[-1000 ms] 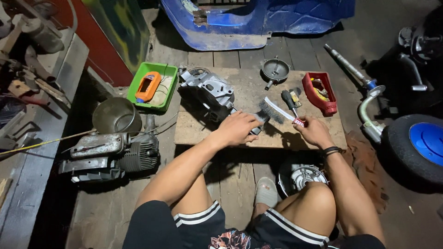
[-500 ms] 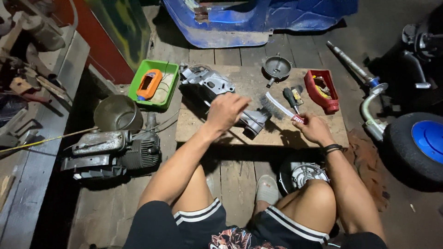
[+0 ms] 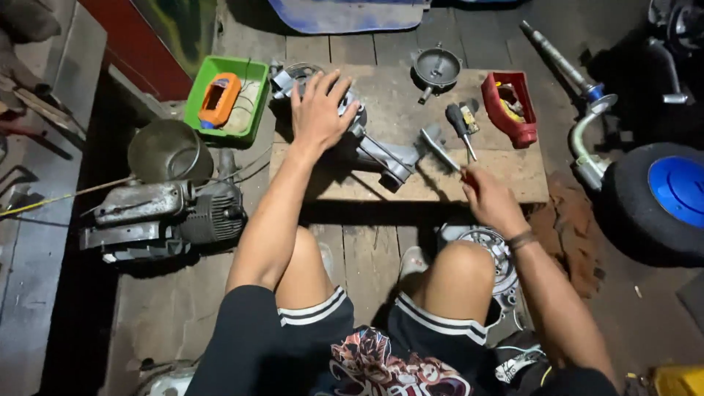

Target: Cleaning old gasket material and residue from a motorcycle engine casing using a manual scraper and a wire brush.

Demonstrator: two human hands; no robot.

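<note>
A grey metal engine casing [image 3: 381,150] lies on a low wooden board [image 3: 506,176] in front of my knees. My left hand [image 3: 319,110] rests flat on the casing's left end, fingers spread. My right hand [image 3: 490,196] sits at the board's front edge, closed around a thin metal tool [image 3: 440,150] whose tip points up-left toward the casing. A black-handled screwdriver [image 3: 460,125] lies just beyond that hand.
A green tray [image 3: 253,81] holding an orange item sits at the left, a red tray [image 3: 522,132] at the right, a round grey part [image 3: 436,67] behind. An engine [image 3: 161,213] and a metal bowl [image 3: 165,150] lie left; a blue-hubbed wheel [image 3: 675,194] stands right.
My left hand has slid from the casing's right end up to its left end. My right hand has stayed at the board's front edge with the tool.
</note>
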